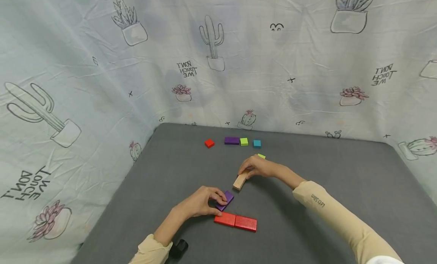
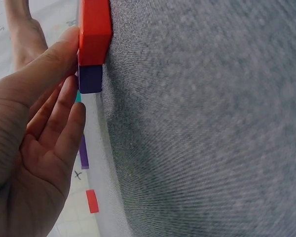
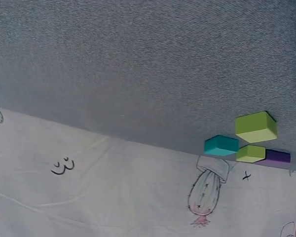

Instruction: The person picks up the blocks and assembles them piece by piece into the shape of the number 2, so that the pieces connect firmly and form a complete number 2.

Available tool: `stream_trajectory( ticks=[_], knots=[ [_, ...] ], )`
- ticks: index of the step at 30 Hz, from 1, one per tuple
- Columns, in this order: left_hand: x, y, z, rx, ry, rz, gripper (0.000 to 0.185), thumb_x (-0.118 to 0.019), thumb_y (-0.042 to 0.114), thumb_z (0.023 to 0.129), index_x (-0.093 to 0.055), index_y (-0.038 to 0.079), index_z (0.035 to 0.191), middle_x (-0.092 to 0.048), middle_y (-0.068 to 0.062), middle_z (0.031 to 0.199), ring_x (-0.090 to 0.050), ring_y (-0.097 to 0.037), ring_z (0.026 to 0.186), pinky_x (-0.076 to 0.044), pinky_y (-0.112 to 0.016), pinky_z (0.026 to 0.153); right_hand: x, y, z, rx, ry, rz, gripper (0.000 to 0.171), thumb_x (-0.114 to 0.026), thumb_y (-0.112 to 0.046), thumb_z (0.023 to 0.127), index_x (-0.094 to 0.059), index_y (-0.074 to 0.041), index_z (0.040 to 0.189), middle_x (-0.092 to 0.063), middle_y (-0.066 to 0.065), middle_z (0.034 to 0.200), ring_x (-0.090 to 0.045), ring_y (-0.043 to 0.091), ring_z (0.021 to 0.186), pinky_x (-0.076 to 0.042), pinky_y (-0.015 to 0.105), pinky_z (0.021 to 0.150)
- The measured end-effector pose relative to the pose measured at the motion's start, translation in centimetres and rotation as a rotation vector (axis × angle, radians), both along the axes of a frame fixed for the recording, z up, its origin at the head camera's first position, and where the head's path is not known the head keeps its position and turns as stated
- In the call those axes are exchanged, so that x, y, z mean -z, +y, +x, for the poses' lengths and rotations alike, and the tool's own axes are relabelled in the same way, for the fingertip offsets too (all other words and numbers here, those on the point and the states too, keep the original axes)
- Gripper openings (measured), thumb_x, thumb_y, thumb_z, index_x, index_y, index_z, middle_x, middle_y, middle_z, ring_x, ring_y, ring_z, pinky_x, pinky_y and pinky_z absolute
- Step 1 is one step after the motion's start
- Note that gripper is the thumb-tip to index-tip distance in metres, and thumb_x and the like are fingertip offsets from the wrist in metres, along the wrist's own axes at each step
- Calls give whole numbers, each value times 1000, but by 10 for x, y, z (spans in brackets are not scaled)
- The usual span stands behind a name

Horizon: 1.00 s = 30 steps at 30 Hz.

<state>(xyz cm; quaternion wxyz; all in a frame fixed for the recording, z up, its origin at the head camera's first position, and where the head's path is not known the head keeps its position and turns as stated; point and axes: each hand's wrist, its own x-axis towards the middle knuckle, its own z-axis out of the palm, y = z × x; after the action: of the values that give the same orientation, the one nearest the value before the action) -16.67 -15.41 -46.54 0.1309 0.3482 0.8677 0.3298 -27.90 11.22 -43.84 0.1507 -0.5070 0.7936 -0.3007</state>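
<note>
My left hand (image 1: 201, 203) lays its fingertips on a purple block (image 1: 229, 197), which is set at a slant. The thumb of that hand touches the left end of a red block (image 1: 224, 219). A second red block (image 1: 246, 223) lies end to end with the first. In the left wrist view, the purple block (image 2: 90, 79) shows just past the red block (image 2: 96, 34), beside relaxed fingers. Beyond the purple block, my right hand (image 1: 257, 166) pinches a plain wooden block (image 1: 240, 180) by its far end. The right wrist view leaves that grip out of frame.
Toward the back of the grey table (image 1: 341, 188) lie a small red block (image 1: 209, 143), a purple block (image 1: 231, 140), a lime block (image 1: 244, 142) and a teal block (image 1: 257, 143). Another lime block (image 3: 256, 127) sits just behind my right hand. A patterned cloth (image 1: 256, 66) hangs behind the table.
</note>
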Motion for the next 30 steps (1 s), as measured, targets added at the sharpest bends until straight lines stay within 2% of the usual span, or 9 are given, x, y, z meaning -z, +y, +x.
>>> stream_trajectory(
  ticks=[11, 16, 30],
  knots=[
    [-2, 0, 1, 0, 5, -12, 31, -84, 19, 74, -76, 12, 103, -65, 9, 109, -57, -7, 106, -45, -28, 96, 4, -13, 2, -40, -31, -7, 24, -72, 1, 81, -72, 2, 104, -69, 12, 107, -63, 24, 104, -51, 29, 88],
    [-1, 0, 1, 2, 15, -23, 31, -84, 20, 74, -77, 12, 103, -65, 9, 109, -57, -6, 106, -45, -27, 95, 8, -16, 3, -68, -14, -11, 23, -72, 0, 80, -72, 1, 103, -70, 11, 106, -64, 21, 101, -52, 28, 86],
    [-4, 4, 1, 2, 15, -43, 30, -84, 19, 74, -77, 12, 102, -65, 9, 109, -57, -6, 106, -45, -27, 95, 11, -22, 2, -61, -17, 11, 25, -72, 2, 80, -72, 1, 105, -69, 12, 107, -63, 23, 104, -52, 27, 86]
  ],
)
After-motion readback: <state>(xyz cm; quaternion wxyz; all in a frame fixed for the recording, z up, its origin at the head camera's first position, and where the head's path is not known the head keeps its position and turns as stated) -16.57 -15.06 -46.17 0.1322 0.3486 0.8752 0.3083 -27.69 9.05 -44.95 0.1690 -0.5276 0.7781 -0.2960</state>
